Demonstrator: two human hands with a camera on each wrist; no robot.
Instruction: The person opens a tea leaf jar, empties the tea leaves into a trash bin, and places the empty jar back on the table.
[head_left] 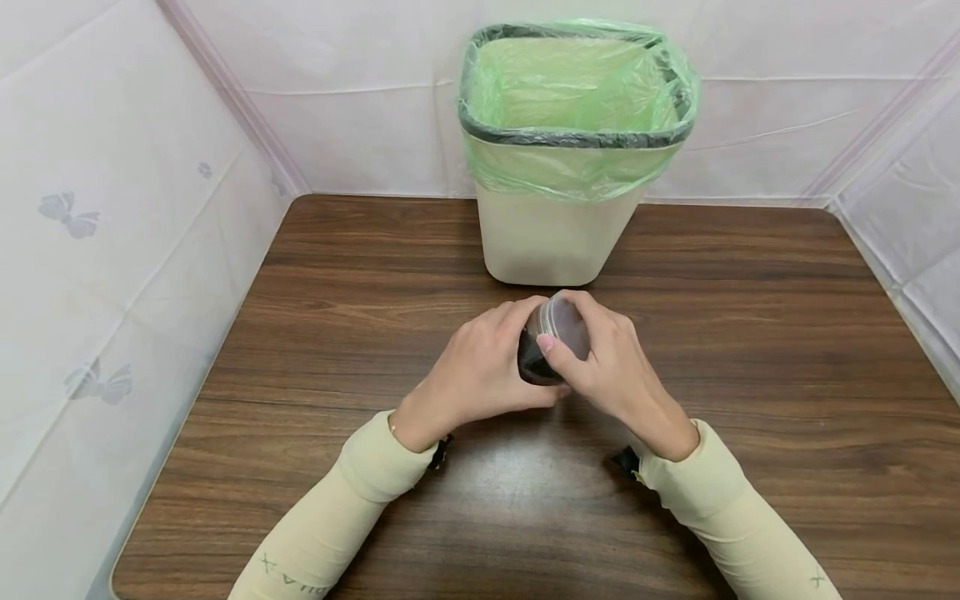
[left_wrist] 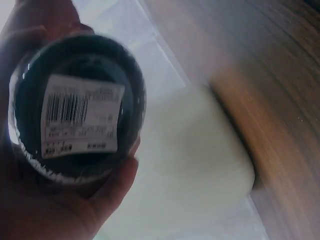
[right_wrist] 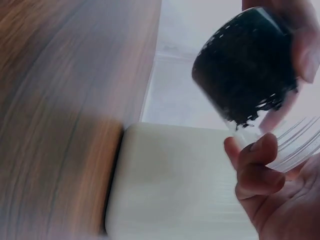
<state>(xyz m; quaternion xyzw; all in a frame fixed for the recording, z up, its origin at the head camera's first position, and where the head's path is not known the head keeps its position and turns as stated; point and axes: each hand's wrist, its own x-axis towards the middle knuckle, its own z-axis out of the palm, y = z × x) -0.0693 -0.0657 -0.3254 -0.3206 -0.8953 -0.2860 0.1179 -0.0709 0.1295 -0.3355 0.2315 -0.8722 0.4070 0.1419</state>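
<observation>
Both hands hold a small clear jar (head_left: 536, 360) of dark contents, tilted above the table in front of the bin. My left hand (head_left: 486, 360) grips the jar's body, thumb and fingers around its sides. Over the clear, ridged lid (head_left: 572, 330) curl the thumb and fingers of my right hand (head_left: 621, 360). The left wrist view shows the jar's base with a white barcode label (left_wrist: 82, 117) stuck on it. Dark, shredded-looking matter (right_wrist: 245, 62) fills the lower part of the jar in the right wrist view. Whether the lid is loose I cannot tell.
A cream waste bin (head_left: 555, 237) lined with a green plastic bag (head_left: 570, 171) stands at the back of the brown wooden table (head_left: 337, 333), just beyond the hands. Pale plastic sheeting (head_left: 360, 142) hangs behind and at both sides.
</observation>
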